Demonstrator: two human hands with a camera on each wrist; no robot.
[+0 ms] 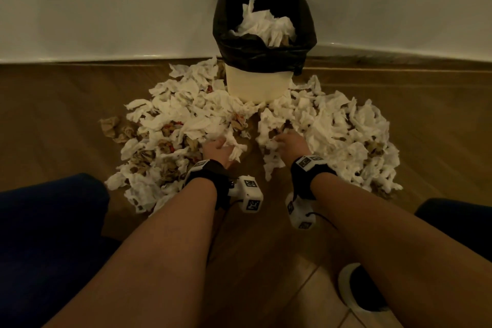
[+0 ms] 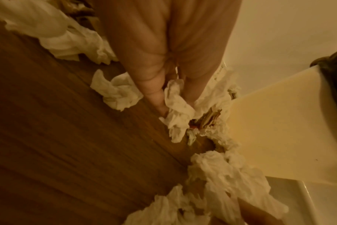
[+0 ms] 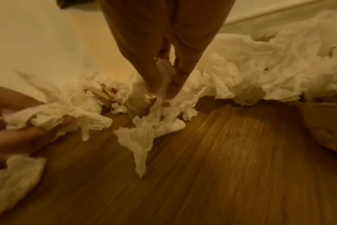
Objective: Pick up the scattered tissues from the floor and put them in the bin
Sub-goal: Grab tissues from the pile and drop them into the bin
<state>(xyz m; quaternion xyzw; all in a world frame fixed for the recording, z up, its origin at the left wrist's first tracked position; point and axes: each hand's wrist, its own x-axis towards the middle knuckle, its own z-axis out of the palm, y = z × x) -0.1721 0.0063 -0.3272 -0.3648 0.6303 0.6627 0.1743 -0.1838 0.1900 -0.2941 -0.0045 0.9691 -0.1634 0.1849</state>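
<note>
White tissues [image 1: 186, 114] lie crumpled in a wide heap on the wooden floor [image 1: 53, 120], spreading from about 9 o'clock round to 3 o'clock of the bin [image 1: 257, 82], with some brown paper scraps mixed in. We see the bin standing against the wall [image 1: 106, 8] at 12 o'clock, lined with a black bag [image 1: 266, 53] and already holding a mound of tissues. Our left hand [image 1: 217, 152] is down at the near edge of the heap, fingers curled round a wad of tissue [image 1: 234, 148], so that grip is closed on it. Our right hand [image 1: 291, 142], just beside it at 1 o'clock, pinches another tissue [image 3: 144, 137] between thumb and fingertips; the piece hangs down towards the floor. Both wrists carry black straps with white camera blocks.
</note>
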